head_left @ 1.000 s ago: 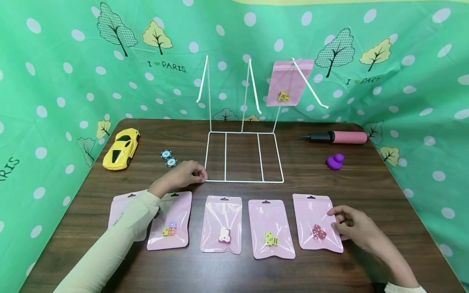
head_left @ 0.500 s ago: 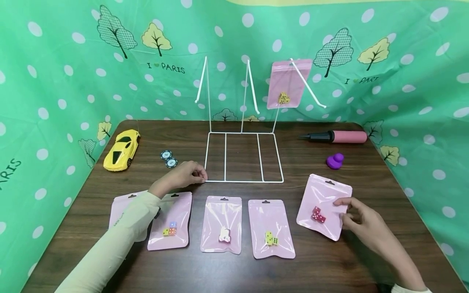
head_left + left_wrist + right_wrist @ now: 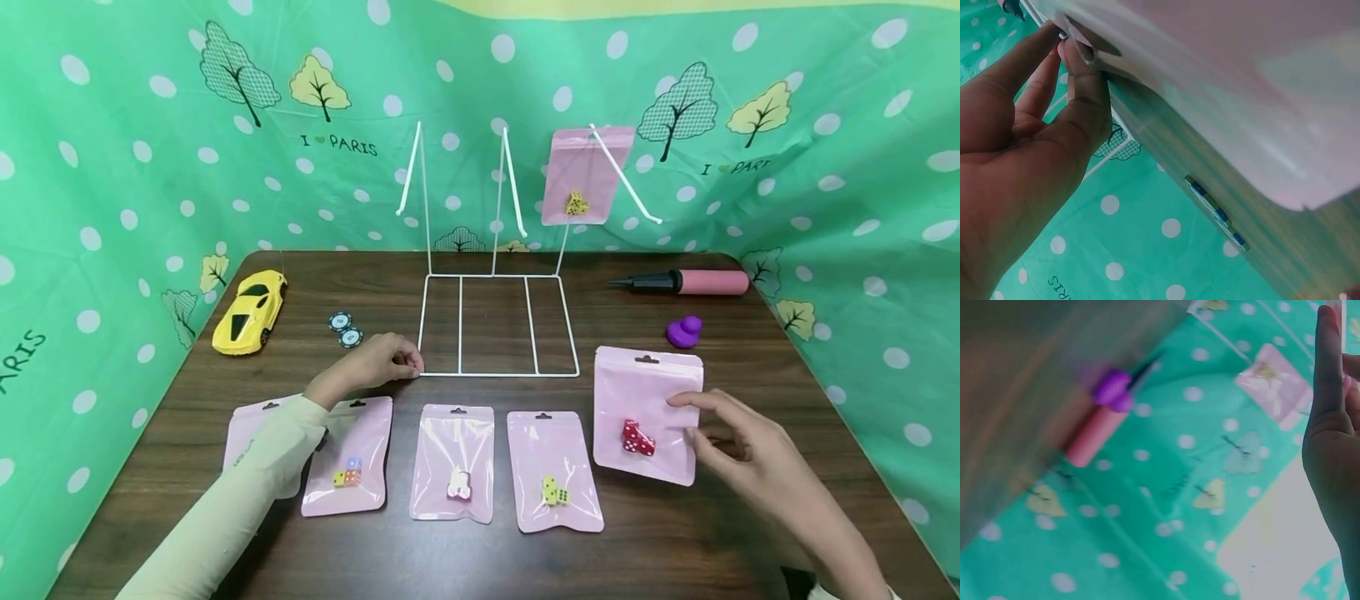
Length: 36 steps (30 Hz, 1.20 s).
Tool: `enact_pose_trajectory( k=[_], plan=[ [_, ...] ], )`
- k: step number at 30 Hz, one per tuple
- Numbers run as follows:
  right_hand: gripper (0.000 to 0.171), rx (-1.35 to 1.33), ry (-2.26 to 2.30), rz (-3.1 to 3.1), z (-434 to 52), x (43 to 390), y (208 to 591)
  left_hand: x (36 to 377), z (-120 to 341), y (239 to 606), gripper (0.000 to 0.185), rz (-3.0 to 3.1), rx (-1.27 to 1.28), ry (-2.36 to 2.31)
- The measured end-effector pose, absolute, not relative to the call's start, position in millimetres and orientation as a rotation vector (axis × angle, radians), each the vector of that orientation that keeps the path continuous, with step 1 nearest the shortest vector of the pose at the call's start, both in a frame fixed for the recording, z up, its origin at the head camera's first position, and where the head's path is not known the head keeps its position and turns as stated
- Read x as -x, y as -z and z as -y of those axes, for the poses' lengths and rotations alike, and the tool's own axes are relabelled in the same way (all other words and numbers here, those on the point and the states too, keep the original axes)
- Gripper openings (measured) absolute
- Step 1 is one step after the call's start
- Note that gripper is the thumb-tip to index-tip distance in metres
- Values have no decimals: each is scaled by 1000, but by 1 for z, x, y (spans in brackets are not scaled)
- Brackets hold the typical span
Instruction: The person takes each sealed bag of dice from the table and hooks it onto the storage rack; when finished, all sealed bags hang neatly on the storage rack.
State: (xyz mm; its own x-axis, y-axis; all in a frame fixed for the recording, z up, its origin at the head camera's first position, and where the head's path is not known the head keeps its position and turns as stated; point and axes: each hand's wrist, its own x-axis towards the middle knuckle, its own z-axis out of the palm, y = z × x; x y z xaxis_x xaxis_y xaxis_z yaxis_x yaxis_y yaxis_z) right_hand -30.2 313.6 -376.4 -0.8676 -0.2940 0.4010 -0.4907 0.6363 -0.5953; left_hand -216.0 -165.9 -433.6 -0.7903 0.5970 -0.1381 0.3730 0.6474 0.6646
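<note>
My right hand (image 3: 712, 429) pinches the right edge of a pink zip pouch (image 3: 645, 412) with red dice inside and holds it upright above the table. My left hand (image 3: 397, 360) rests with curled fingers on the front left corner of the white wire rack (image 3: 498, 321), pinching its wire. Another pink pouch (image 3: 587, 175) with yellow dice hangs on the rack's right hook. Three pink pouches lie flat in a row: one with pastel dice (image 3: 351, 454), one with a pink-white piece (image 3: 453, 462), one with yellow dice (image 3: 553, 471). A further pouch (image 3: 251, 425) lies under my left sleeve.
A yellow toy car (image 3: 251, 311) and two poker chips (image 3: 345, 328) sit at the left. A pink hand pump (image 3: 693, 282) and a purple toy (image 3: 684, 331) lie at the right. Green dotted cloth walls enclose the brown table (image 3: 675, 533).
My right hand lifted the red-dice pouch off the table, raised it up and leftward and turned it upright. The left hand stayed on the rack's corner.
</note>
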Motion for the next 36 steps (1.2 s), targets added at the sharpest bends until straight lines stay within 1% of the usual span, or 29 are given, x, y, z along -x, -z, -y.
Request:
enact_pose_trajectory(
  k=[2, 6, 8, 14, 18, 21, 25, 29, 34, 36],
  plan=[
    [61, -711, -1089, 2550, -308, 32, 364, 216, 167, 435, 10, -2520, -769, -911],
    [48, -844, -1133, 2473, -300, 40, 339, 216, 169, 436, 10, -2514, -777, -918],
    [45, -868, -1129, 2443, -297, 47, 327, 217, 170, 436, 10, -2517, -785, -919],
    [51, -770, -1206, 2385, -287, 65, 303, 218, 169, 437, 9, -2516, -800, -916],
    [47, -807, -1467, 2221, -283, 77, 294, 218, 167, 437, 8, -2508, -796, -919],
    [48, -799, -1602, 2142, -284, 82, 290, 217, 166, 436, 8, -2515, -796, -914],
    [51, -717, -1641, 2128, -288, 86, 287, 216, 165, 436, 8, -2517, -802, -906],
    [50, -665, -1702, 2096, -289, 91, 287, 215, 166, 436, 9, -2523, -803, -908],
    [49, -522, -1622, 2203, -287, 94, 287, 216, 167, 435, 8, -2532, -805, -902],
    [49, -506, -1614, 2223, -285, 97, 288, 216, 168, 434, 8, -2536, -802, -897]
  ],
)
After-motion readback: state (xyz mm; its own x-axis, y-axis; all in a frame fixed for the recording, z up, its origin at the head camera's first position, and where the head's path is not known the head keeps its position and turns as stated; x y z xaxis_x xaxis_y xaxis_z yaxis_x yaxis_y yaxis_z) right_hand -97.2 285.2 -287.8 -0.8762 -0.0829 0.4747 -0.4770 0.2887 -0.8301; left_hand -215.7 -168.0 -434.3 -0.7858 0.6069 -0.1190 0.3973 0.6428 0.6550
